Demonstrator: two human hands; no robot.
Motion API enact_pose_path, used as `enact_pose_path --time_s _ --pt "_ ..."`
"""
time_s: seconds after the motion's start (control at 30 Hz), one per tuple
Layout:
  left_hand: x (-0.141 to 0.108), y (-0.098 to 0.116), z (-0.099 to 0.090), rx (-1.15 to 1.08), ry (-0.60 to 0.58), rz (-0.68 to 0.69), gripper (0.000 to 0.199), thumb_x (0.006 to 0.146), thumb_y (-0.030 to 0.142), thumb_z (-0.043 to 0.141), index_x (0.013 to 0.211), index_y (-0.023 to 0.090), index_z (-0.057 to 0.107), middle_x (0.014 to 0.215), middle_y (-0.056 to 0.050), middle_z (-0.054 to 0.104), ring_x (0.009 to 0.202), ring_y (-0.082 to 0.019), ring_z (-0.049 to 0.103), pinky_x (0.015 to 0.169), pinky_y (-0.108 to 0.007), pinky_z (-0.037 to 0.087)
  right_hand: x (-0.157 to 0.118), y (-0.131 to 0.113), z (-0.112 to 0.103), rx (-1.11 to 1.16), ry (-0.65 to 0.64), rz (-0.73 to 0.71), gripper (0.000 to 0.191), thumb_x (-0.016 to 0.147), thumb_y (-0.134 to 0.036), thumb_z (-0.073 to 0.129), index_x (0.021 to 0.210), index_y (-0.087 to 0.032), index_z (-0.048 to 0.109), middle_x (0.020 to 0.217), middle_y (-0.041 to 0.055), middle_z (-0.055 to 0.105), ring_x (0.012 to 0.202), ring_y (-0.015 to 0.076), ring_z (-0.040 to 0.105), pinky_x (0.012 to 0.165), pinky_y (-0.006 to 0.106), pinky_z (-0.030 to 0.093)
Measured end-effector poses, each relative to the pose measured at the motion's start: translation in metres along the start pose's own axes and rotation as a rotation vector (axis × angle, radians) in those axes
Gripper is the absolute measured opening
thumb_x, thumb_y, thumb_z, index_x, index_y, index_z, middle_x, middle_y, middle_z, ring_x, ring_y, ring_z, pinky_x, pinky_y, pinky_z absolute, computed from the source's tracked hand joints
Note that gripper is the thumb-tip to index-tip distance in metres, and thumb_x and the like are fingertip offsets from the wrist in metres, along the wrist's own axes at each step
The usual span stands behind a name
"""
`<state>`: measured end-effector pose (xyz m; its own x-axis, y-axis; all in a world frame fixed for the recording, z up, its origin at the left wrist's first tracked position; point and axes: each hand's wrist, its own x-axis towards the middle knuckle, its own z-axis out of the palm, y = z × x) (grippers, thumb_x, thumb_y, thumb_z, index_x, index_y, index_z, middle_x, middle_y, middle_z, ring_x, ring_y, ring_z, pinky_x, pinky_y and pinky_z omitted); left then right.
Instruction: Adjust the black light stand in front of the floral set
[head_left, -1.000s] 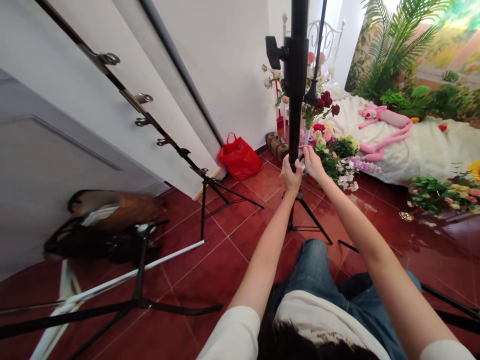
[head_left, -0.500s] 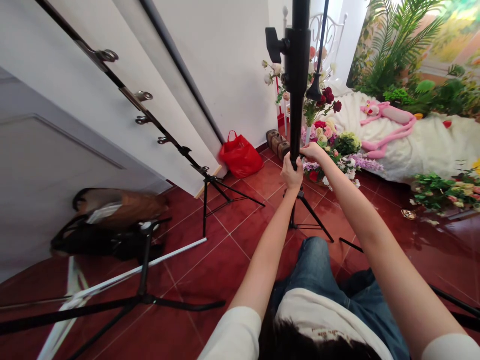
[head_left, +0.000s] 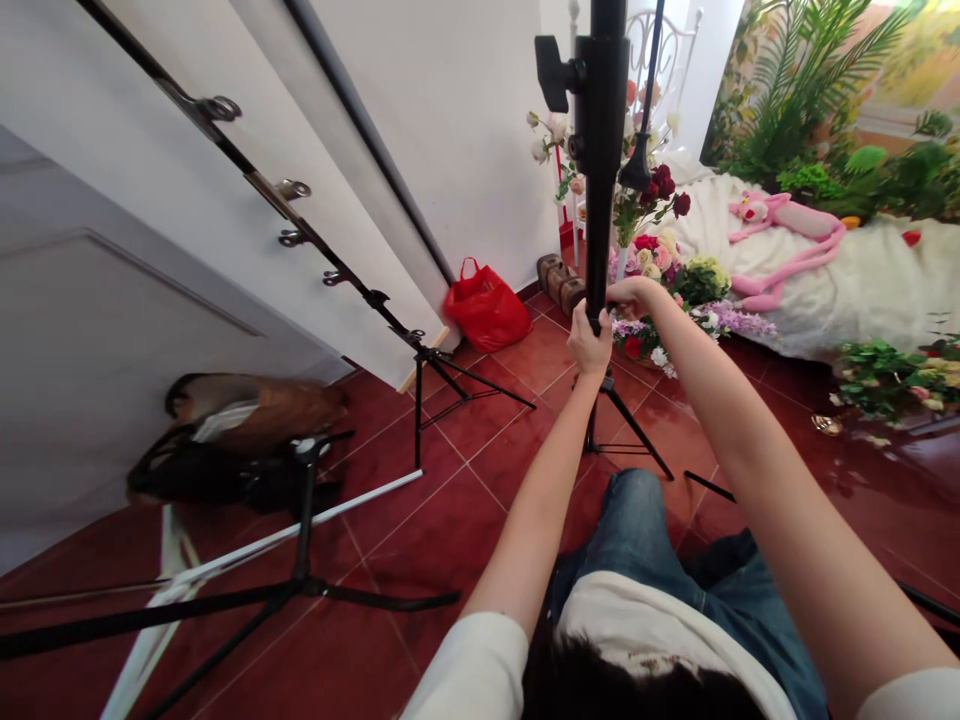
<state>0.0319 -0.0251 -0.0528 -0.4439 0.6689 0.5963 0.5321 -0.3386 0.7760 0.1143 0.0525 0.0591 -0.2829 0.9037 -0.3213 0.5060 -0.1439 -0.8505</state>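
Observation:
A black light stand [head_left: 598, 225] rises upright in front of me on spread tripod legs, its upper end out of frame. My left hand [head_left: 589, 342] is wrapped round the pole at a lower collar. Just to its right, my right hand [head_left: 631, 294] has its fingers closed at the same collar. Whatever small part they pinch there, perhaps a knob, is mostly hidden. Higher up the pole, a black tightening knob [head_left: 555, 75] sticks out to the left. A thin black rod with a flared end [head_left: 636, 170] hangs beside the pole.
Artificial flowers [head_left: 660, 260] stand behind the pole. A pink plush toy [head_left: 802, 225] lies on a white-draped bed [head_left: 885, 290]. On the left are a red bag [head_left: 487, 310], another stand with clips [head_left: 427, 352], dark and brown bags [head_left: 262, 415], and a low black stand base [head_left: 300, 590].
The view has shifted slightly, so the scene sits a little further right. My right hand has turned somewhat, its wrist bent more over the collar. My left hand keeps its grip.

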Motion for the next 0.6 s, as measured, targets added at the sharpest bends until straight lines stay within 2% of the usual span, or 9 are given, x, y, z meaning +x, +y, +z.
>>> enact_pose_path --time_s 0.07,0.17,0.23,0.3,0.4,0.5,0.6 --pt "0.000 0.000 0.000 -0.005 -0.008 -0.001 0.055 0.098 0.058 0.035 0.125 0.016 0.057 0.118 -0.016 0.071 0.110 -0.024 0.070 0.090 -0.034 0.054 -0.022 0.015 0.001 0.098 0.048 0.048 0.029 0.098 -0.025 0.056 0.070 -0.018 0.055 0.040 -0.0074 0.040 0.033 0.0059 0.034 0.039 0.018 0.030" --pt "0.000 -0.001 0.000 -0.009 -0.023 -0.003 0.058 0.097 0.061 0.035 0.126 0.015 0.056 0.117 -0.017 0.071 0.108 -0.025 0.070 0.089 -0.034 0.053 -0.061 0.051 0.005 0.206 0.177 -0.035 0.028 0.103 -0.023 0.044 0.080 -0.016 0.058 0.042 -0.0053 0.050 0.036 0.0069 0.042 0.042 0.016 0.034" --pt "-0.001 -0.001 0.001 -0.011 -0.020 -0.014 0.060 0.097 0.062 0.034 0.128 0.015 0.055 0.118 -0.019 0.070 0.108 -0.025 0.070 0.089 -0.034 0.054 -0.090 0.087 0.009 0.219 0.166 -0.005 0.026 0.102 -0.026 0.047 0.082 -0.015 0.060 0.044 -0.0037 0.055 0.037 0.0075 0.046 0.041 0.016 0.035" --pt "-0.001 0.000 0.001 -0.013 -0.013 -0.031 0.063 0.097 0.063 0.032 0.128 0.014 0.054 0.119 -0.020 0.069 0.110 -0.026 0.070 0.089 -0.035 0.054 -0.122 0.129 0.011 0.275 0.164 0.049 0.026 0.096 -0.036 0.058 0.082 -0.015 0.063 0.044 -0.0027 0.057 0.038 0.0091 0.049 0.042 0.018 0.036" --pt "-0.002 0.001 0.000 -0.010 -0.021 -0.055 0.065 0.096 0.066 0.033 0.128 0.013 0.054 0.120 -0.021 0.069 0.112 -0.026 0.069 0.092 -0.035 0.053 -0.176 0.195 0.014 0.403 0.207 0.030 0.038 0.079 -0.052 0.073 0.085 -0.014 0.067 0.052 -0.0001 0.063 0.046 0.0102 0.057 0.049 0.020 0.044" --pt "-0.002 0.000 -0.003 -0.011 -0.049 -0.058 0.067 0.094 0.069 0.036 0.126 0.013 0.054 0.119 -0.020 0.070 0.113 -0.027 0.069 0.093 -0.035 0.053 -0.241 0.253 0.015 0.527 0.397 0.063 0.053 0.064 -0.061 0.080 0.090 -0.016 0.071 0.057 -0.0003 0.065 0.053 0.0104 0.059 0.054 0.021 0.047" --pt "0.000 0.000 -0.004 -0.011 -0.057 -0.060 0.067 0.093 0.069 0.037 0.126 0.012 0.053 0.119 -0.021 0.069 0.116 -0.026 0.068 0.096 -0.034 0.052 -0.309 0.304 0.016 0.702 0.643 0.144 0.057 0.056 -0.061 0.084 0.093 -0.018 0.073 0.060 -0.0014 0.065 0.054 0.0105 0.060 0.054 0.021 0.049"
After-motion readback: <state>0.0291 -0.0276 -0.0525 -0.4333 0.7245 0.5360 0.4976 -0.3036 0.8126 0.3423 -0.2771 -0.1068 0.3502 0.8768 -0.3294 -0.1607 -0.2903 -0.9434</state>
